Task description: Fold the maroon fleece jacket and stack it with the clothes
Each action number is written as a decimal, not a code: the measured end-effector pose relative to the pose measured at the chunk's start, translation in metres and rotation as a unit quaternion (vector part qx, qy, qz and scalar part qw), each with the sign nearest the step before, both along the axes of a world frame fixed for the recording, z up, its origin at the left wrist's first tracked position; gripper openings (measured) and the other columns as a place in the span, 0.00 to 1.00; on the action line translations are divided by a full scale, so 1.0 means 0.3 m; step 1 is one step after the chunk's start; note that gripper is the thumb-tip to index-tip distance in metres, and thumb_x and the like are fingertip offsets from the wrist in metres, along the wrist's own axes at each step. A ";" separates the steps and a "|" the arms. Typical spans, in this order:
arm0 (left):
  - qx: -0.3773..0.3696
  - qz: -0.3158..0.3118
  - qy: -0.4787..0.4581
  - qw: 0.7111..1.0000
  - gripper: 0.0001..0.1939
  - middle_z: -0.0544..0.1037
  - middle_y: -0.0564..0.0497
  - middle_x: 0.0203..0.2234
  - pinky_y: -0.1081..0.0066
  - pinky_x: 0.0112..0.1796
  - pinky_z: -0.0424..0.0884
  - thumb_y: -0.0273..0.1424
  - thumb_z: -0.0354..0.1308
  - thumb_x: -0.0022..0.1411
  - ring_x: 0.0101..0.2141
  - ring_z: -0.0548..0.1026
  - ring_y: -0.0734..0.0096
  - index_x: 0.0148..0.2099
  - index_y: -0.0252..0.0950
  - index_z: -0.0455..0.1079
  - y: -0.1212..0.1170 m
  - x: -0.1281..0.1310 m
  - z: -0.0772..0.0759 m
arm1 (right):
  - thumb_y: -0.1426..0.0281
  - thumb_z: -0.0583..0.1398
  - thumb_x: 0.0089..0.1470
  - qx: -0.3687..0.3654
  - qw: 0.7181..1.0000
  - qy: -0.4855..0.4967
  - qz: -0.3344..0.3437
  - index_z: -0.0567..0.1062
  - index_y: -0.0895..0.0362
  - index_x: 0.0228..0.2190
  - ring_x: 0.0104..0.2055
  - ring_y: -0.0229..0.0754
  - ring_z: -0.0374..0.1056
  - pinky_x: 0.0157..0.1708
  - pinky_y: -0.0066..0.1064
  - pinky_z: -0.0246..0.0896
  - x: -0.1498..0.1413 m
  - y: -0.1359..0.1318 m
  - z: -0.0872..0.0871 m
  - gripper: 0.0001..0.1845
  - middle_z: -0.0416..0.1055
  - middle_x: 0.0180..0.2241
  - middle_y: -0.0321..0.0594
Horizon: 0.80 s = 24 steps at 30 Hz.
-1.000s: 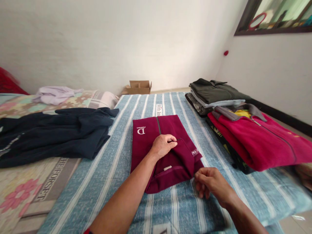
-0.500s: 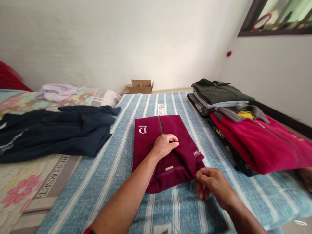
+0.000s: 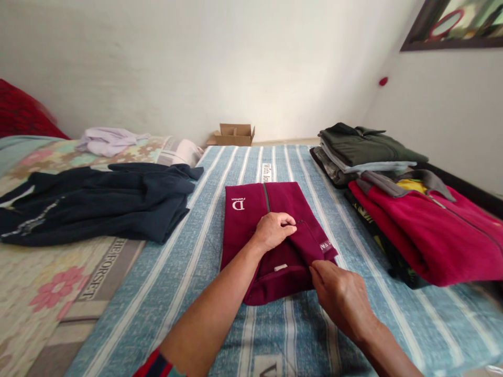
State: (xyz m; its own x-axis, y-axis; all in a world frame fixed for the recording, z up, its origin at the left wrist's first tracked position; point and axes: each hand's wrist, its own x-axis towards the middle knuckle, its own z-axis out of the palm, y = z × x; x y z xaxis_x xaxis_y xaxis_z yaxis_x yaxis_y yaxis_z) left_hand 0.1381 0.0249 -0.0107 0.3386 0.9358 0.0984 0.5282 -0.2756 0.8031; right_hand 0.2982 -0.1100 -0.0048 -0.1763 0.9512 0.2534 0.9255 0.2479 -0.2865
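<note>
On striped bedding (image 3: 208, 209), two hands (image 3: 275, 230) (image 3: 340, 290) touch one folded garment (image 3: 283, 250) (maroon).

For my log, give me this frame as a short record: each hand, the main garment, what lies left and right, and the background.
Left hand: on the middle of the maroon jacket, thumb and forefinger pinching cloth
Right hand: closed at its near right edge
Main garment: folded, white "D Fashion" print, pale label showing
Surface: blue striped bedding
Left: navy garment, lilac cloth
Right: folded stack topped by an olive jacket; crimson fleece
Background: open cardboard box, white wall
</note>
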 end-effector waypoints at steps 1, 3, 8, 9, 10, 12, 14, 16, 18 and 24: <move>-0.001 0.002 0.001 1.000 0.08 0.79 0.53 0.28 0.73 0.35 0.68 0.32 0.59 0.49 0.32 0.75 0.68 0.33 0.38 0.76 0.001 0.001 -0.001 | 0.69 0.48 0.60 -0.011 1.000 0.016 0.001 0.68 0.56 0.22 0.20 0.36 0.63 0.22 0.30 0.43 0.009 -0.005 0.001 0.17 0.69 0.20 0.37; -0.001 0.005 0.002 1.000 0.08 0.79 0.53 0.29 0.73 0.35 0.68 0.31 0.59 0.49 0.32 0.75 0.68 0.33 0.38 0.76 0.002 0.002 -0.004 | 0.67 0.49 0.59 -0.040 0.998 0.054 0.004 0.66 0.55 0.21 0.18 0.34 0.60 0.22 0.29 0.44 0.033 -0.021 0.007 0.16 0.66 0.18 0.35; 0.001 0.004 0.000 1.000 0.08 0.79 0.53 0.29 0.72 0.36 0.69 0.33 0.59 0.50 0.33 0.75 0.67 0.34 0.38 0.76 0.002 0.001 -0.011 | 0.66 0.50 0.58 -0.176 0.975 0.100 0.089 0.64 0.55 0.21 0.20 0.34 0.59 0.22 0.28 0.47 0.092 -0.089 0.020 0.15 0.64 0.19 0.33; 0.001 0.003 0.001 1.000 0.08 0.79 0.53 0.29 0.72 0.36 0.69 0.33 0.59 0.50 0.33 0.75 0.67 0.34 0.38 0.76 0.002 0.000 -0.012 | 0.67 0.51 0.57 -0.212 0.964 0.106 0.123 0.63 0.55 0.21 0.21 0.34 0.59 0.22 0.28 0.48 0.098 -0.104 0.021 0.14 0.64 0.19 0.33; 0.001 0.002 0.002 1.000 0.08 0.79 0.52 0.30 0.72 0.36 0.69 0.33 0.59 0.50 0.33 0.75 0.67 0.34 0.38 0.76 0.001 0.000 -0.013 | 0.68 0.52 0.57 -0.245 0.950 0.114 0.157 0.63 0.55 0.21 0.22 0.34 0.60 0.22 0.27 0.49 0.100 -0.118 0.020 0.13 0.64 0.20 0.33; 0.000 0.002 0.004 1.000 0.08 0.79 0.52 0.30 0.72 0.36 0.69 0.33 0.59 0.50 0.33 0.75 0.67 0.34 0.38 0.76 0.000 0.001 -0.012 | 0.70 0.53 0.55 -0.291 0.923 0.139 0.208 0.64 0.54 0.22 0.22 0.33 0.59 0.21 0.26 0.49 0.090 -0.139 0.021 0.10 0.65 0.21 0.32; -0.001 0.002 0.009 1.000 0.09 0.79 0.52 0.30 0.72 0.36 0.69 0.33 0.59 0.51 0.33 0.75 0.68 0.34 0.38 0.76 -0.002 0.002 -0.010 | 0.71 0.54 0.55 -0.295 0.911 0.167 0.233 0.66 0.54 0.24 0.22 0.34 0.59 0.21 0.26 0.49 0.059 -0.149 0.025 0.08 0.65 0.22 0.32; -0.002 0.003 0.013 1.000 0.08 0.79 0.53 0.30 0.72 0.36 0.69 0.33 0.59 0.51 0.33 0.75 0.68 0.34 0.38 0.76 -0.004 0.005 -0.007 | 0.70 0.53 0.56 -0.269 0.914 0.189 0.238 0.67 0.54 0.25 0.23 0.34 0.59 0.22 0.27 0.50 0.007 -0.145 0.034 0.09 0.65 0.22 0.33; -0.003 0.005 0.013 1.000 0.08 0.79 0.53 0.29 0.73 0.36 0.69 0.32 0.59 0.50 0.34 0.75 0.68 0.33 0.38 0.76 -0.005 0.008 -0.005 | 0.69 0.52 0.58 -0.237 0.918 0.212 0.236 0.68 0.55 0.25 0.23 0.34 0.59 0.23 0.27 0.49 -0.057 -0.127 0.045 0.11 0.65 0.22 0.33; -0.006 0.009 0.007 1.000 0.07 0.79 0.53 0.29 0.73 0.36 0.69 0.32 0.59 0.50 0.34 0.76 0.68 0.33 0.38 0.76 -0.008 0.013 -0.006 | 0.73 0.53 0.56 -0.197 0.923 0.246 0.221 0.71 0.56 0.26 0.24 0.34 0.63 0.24 0.26 0.50 -0.226 -0.045 0.037 0.10 0.69 0.23 0.34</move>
